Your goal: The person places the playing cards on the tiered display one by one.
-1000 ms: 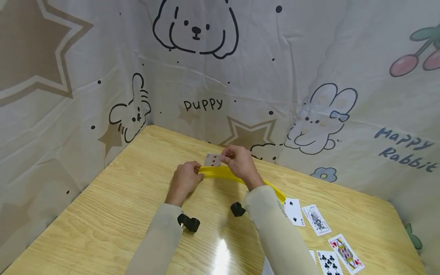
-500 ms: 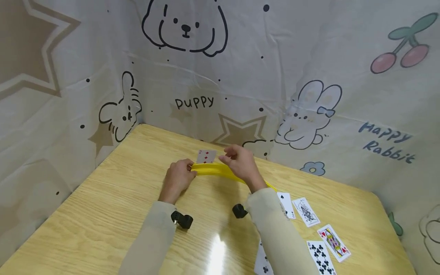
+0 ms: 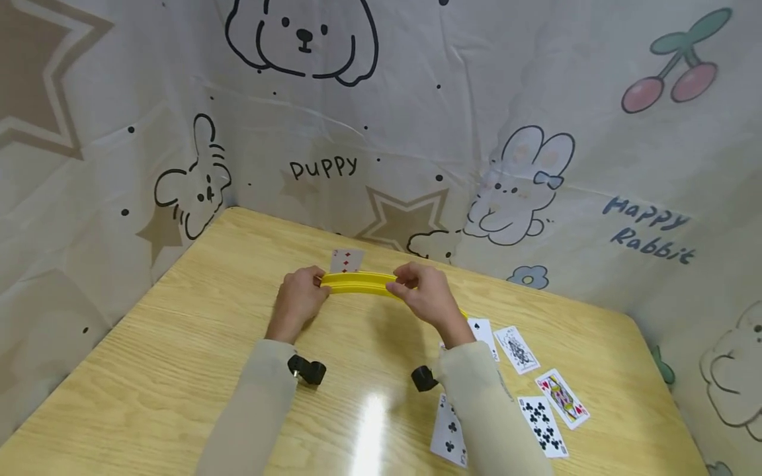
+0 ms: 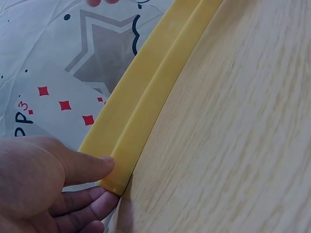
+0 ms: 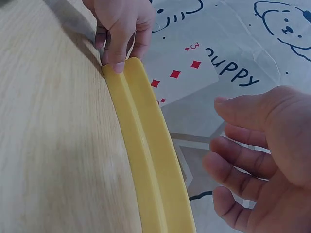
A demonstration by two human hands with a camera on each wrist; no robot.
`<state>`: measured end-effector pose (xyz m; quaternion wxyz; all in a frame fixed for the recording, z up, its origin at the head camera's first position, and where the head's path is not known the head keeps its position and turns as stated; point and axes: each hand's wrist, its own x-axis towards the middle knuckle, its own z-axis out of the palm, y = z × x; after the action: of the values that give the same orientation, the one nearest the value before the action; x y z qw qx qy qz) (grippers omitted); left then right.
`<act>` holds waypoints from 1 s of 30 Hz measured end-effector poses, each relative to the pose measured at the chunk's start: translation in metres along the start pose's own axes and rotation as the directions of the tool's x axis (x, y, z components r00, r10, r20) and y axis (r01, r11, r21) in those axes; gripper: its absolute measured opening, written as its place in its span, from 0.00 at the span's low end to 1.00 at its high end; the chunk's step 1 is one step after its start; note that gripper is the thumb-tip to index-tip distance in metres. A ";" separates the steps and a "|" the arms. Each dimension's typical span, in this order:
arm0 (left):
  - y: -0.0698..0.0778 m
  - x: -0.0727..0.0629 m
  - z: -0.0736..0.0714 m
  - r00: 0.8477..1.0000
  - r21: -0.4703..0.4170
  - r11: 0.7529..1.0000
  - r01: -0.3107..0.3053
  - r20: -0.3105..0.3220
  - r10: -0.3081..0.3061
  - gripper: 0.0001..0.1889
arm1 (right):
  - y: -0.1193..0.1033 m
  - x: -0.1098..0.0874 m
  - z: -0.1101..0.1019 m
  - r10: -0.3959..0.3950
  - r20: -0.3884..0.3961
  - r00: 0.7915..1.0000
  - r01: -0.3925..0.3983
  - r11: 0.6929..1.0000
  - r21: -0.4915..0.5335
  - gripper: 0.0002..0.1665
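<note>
A curved yellow card holder (image 3: pixel 357 283) stands on the wooden table. At its left end, my left hand (image 3: pixel 297 295) pinches it, thumb on the near face and fingers behind, as the left wrist view (image 4: pixel 43 179) confirms. A three of diamonds (image 3: pixel 346 260) stands upright in the holder close to that hand, its lower edge hidden behind the yellow rim. Further right along the holder is my right hand (image 3: pixel 430 294), fingers loosely bent. Between its thumb and fingers there is nothing in the right wrist view (image 5: pixel 262 160).
On the table to the right lie a two of spades (image 3: pixel 483 336), a joker (image 3: pixel 516 349), a queen of hearts (image 3: pixel 562 398) and a ten of clubs (image 3: pixel 543 426). Another clubs card (image 3: pixel 448 436) is partly under the right sleeve. A printed cloth (image 3: pixel 411 119) hangs behind the table.
My right hand has let go of the three of diamonds and moved right along the holder. The left hand keeps its grip; the head view has shifted to the right.
</note>
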<state>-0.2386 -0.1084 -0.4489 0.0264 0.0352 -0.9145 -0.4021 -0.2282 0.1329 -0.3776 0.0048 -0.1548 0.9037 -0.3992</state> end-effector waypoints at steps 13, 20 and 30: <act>0.002 0.000 -0.001 1.000 -0.013 1.000 0.006 0.012 -0.006 0.20 | 0.014 -0.035 -0.010 0.071 0.008 0.997 -0.071 0.997 -0.013 0.18; 0.003 0.001 -0.001 1.000 -0.006 1.000 0.024 0.018 -0.024 0.20 | 0.019 -0.050 -0.013 0.134 0.022 0.991 -0.133 0.991 -0.034 0.18; 0.003 -0.001 -0.001 1.000 0.012 1.000 -0.015 0.003 0.015 0.20 | 0.032 -0.067 -0.020 0.156 -0.001 0.988 -0.156 0.986 -0.058 0.18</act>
<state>-0.2380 -0.1070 -0.4460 0.0279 0.0280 -0.9172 -0.3964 -0.1755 0.1863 -0.3950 0.0330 -0.0843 0.9242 -0.3711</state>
